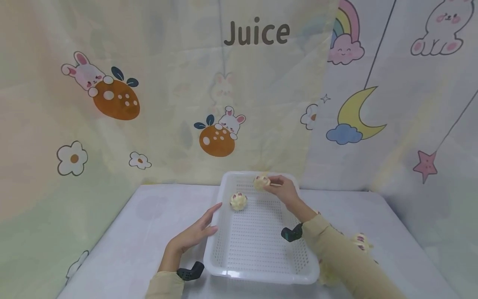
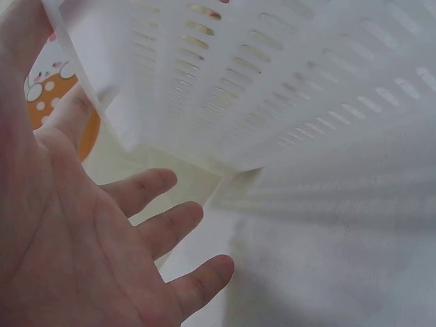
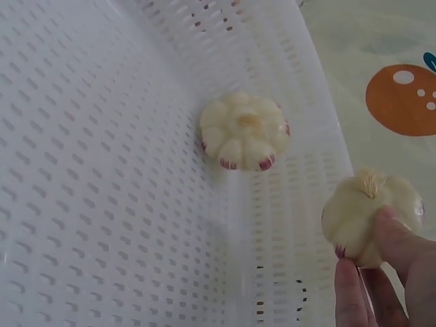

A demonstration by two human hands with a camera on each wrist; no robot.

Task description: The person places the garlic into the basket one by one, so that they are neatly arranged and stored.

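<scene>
A white plastic basket [image 1: 261, 277] with slotted walls stands on the table. Over its far end, my right hand [image 1: 285, 192] pinches a garlic bulb [image 1: 261, 182] between thumb and fingers; the right wrist view shows this bulb [image 3: 371, 216] pale with purple marks, near the rim. A second garlic bulb [image 3: 245, 131] sits in the basket near its far left corner, stem side up. My left hand [image 1: 194, 234] is at the basket's left side, fingers spread and fairly straight, fingertips at the rim. In the left wrist view its palm [image 2: 75, 225] faces the slotted wall.
More garlic bulbs [image 1: 360, 241] lie on the table right of the basket, partly hidden by my right sleeve [image 1: 347, 257]. A printed cloth [image 1: 179, 158] hangs behind the table [image 1: 157, 216]. Black wrist devices [image 1: 191, 271] sit on both wrists.
</scene>
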